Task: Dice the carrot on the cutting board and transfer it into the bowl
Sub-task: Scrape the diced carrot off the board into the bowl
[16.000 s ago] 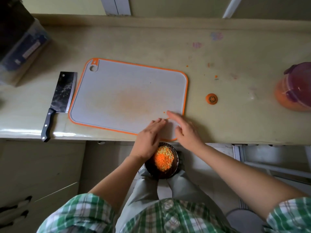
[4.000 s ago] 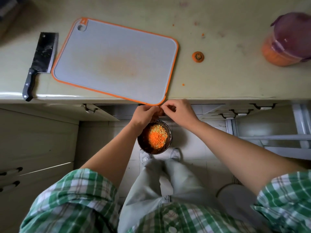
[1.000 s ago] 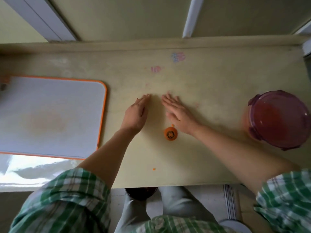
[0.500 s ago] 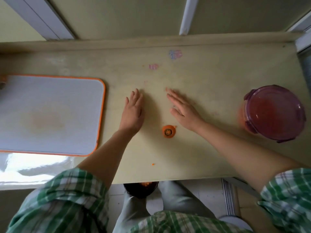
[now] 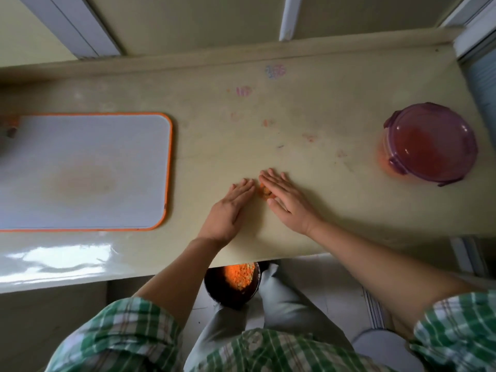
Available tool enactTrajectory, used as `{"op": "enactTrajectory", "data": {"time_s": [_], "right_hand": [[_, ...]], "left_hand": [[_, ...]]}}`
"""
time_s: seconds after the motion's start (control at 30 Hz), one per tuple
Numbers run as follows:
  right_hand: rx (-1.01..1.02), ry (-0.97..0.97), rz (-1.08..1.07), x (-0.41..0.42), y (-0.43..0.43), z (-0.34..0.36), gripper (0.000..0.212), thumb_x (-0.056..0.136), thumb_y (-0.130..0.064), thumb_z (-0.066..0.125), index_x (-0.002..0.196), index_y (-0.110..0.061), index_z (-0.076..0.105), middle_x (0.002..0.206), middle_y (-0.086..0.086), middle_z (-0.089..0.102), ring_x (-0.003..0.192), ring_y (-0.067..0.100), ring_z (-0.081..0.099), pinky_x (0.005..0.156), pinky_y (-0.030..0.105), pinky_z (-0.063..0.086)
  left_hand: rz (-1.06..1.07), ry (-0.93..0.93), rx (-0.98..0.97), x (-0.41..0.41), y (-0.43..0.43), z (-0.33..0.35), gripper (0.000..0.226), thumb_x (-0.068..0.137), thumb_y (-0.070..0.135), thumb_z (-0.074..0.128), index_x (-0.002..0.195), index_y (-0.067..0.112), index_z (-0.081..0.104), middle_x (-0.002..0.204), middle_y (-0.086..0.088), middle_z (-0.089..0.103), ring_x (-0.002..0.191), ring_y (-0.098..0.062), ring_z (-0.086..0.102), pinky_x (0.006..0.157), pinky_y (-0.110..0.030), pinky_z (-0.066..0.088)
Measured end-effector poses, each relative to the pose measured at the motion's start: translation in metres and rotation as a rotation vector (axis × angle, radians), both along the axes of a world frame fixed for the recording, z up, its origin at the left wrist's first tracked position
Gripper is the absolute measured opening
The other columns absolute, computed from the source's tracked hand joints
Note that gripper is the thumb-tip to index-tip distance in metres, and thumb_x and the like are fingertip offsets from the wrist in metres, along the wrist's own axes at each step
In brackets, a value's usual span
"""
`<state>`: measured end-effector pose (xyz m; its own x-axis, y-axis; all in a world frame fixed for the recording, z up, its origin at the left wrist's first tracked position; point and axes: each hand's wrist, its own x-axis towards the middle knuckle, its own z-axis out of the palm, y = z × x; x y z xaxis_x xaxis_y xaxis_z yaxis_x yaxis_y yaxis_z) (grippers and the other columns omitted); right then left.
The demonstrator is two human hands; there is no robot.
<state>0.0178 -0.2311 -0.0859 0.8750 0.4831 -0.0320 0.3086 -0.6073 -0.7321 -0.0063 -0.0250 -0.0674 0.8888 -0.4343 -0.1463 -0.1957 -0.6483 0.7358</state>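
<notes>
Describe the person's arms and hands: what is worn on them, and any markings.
The left hand and right hand are bare: no gloves, and no ring, watch or bracelet shows. Both forearms are uncovered and show no markings. The left sleeve and right sleeve are green-and-white plaid with thin brownish lines, ending around the elbow.

Cutting board (image 5: 80, 170) left, container (image 5: 432, 143) right, bowl (image 5: 232, 285) under counter (image 5: 322, 103)

Pale yellow glossy table (image 5: 335, 108), bright glare (image 5: 67, 253) on near-left edge. Far wall (image 5: 188, 20) same tone, white frame bars (image 5: 80, 28). Light tiled floor (image 5: 335, 285) below, near right.
</notes>
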Motion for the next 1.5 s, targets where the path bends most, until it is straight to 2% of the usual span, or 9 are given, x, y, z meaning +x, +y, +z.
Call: {"op": "enactTrajectory", "data": {"time_s": [0.17,0.3,0.5,0.67,0.77,0.9,1.13,1.3,1.5], "right_hand": [[0.065,0.035,-0.033,-0.050,0.017,0.004,0.054,0.093,-0.023,0.037,0.141,-0.001,0.040,0.149,0.011,0.037,0.143,0.022,0.026,0.120,0.037,0.011],[0.172,0.165,-0.112,-0.047,0.016,0.014,0.052,0.094,-0.027,0.040,0.145,-0.020,0.033,0.153,-0.001,0.030,0.144,0.010,0.022,0.120,0.031,0.015],[-0.062,0.096,-0.183,-0.014,0.024,0.006,0.060,0.092,-0.027,0.036,0.146,-0.004,0.029,0.156,0.012,0.022,0.146,0.021,0.012,0.120,0.035,-0.003],[-0.039,0.010,-0.124,-0.053,0.035,-0.001,0.059,0.093,-0.032,0.031,0.142,0.000,0.037,0.151,0.016,0.032,0.142,0.021,0.020,0.117,0.023,-0.002],[-0.026,0.012,-0.084,-0.073,0.040,0.004,0.059,0.093,-0.033,0.030,0.143,-0.001,0.035,0.152,0.014,0.031,0.144,0.024,0.021,0.120,0.031,0.003],[0.064,0.142,-0.100,-0.098,0.043,0.011,0.060,0.094,-0.041,0.031,0.148,-0.015,0.030,0.156,0.003,0.026,0.146,0.014,0.016,0.121,0.033,0.009],[-0.126,0.105,-0.186,-0.049,0.061,0.014,0.051,0.101,-0.023,0.039,0.148,-0.007,0.027,0.158,0.008,0.017,0.147,0.018,0.009,0.118,0.033,-0.002],[-0.067,0.056,-0.113,-0.080,0.061,0.003,0.051,0.094,-0.023,0.037,0.140,-0.002,0.042,0.151,0.013,0.033,0.144,0.024,0.022,0.120,0.040,0.007],[-0.026,0.110,0.028,-0.104,0.041,0.020,0.054,0.093,-0.023,0.042,0.143,-0.004,0.038,0.152,0.008,0.032,0.143,0.013,0.021,0.119,0.026,0.009]], "left_hand": [[0.037,0.018,0.004,-0.036,0.008,0.010,0.063,0.078,0.007,0.034,0.139,0.012,0.050,0.144,-0.009,0.048,0.138,-0.020,0.039,0.114,-0.009,0.014],[0.100,-0.016,-0.031,-0.037,0.020,0.012,0.058,0.083,0.017,0.030,0.136,0.014,0.054,0.140,-0.007,0.054,0.134,-0.020,0.045,0.114,-0.027,0.030],[0.151,-0.024,0.064,-0.024,0.023,0.000,0.058,0.086,0.011,0.031,0.142,0.005,0.043,0.151,-0.009,0.038,0.145,-0.026,0.025,0.119,-0.028,0.007],[0.086,-0.034,-0.022,-0.057,0.026,-0.001,0.057,0.086,0.014,0.029,0.139,0.008,0.050,0.147,-0.004,0.043,0.142,-0.016,0.025,0.120,-0.024,0.009],[0.116,-0.007,-0.013,-0.074,0.029,0.005,0.059,0.083,0.018,0.030,0.137,0.016,0.053,0.146,-0.007,0.046,0.140,-0.018,0.033,0.116,-0.017,0.013],[0.204,-0.029,-0.033,-0.085,0.037,0.008,0.055,0.084,0.022,0.029,0.130,0.015,0.059,0.137,-0.006,0.056,0.136,-0.018,0.043,0.116,-0.027,0.026],[0.178,-0.043,0.106,-0.077,0.055,-0.002,0.058,0.086,0.019,0.031,0.141,0.006,0.045,0.152,-0.006,0.037,0.146,-0.025,0.023,0.119,-0.033,0.008],[0.217,-0.021,0.067,-0.078,0.054,-0.003,0.058,0.087,0.020,0.031,0.141,0.006,0.045,0.152,-0.006,0.037,0.146,-0.023,0.023,0.121,-0.035,0.011],[0.326,-0.024,0.012,-0.084,0.045,-0.003,0.047,0.091,0.014,0.040,0.136,0.007,0.053,0.145,-0.009,0.048,0.140,-0.022,0.036,0.116,-0.029,0.025]]}}
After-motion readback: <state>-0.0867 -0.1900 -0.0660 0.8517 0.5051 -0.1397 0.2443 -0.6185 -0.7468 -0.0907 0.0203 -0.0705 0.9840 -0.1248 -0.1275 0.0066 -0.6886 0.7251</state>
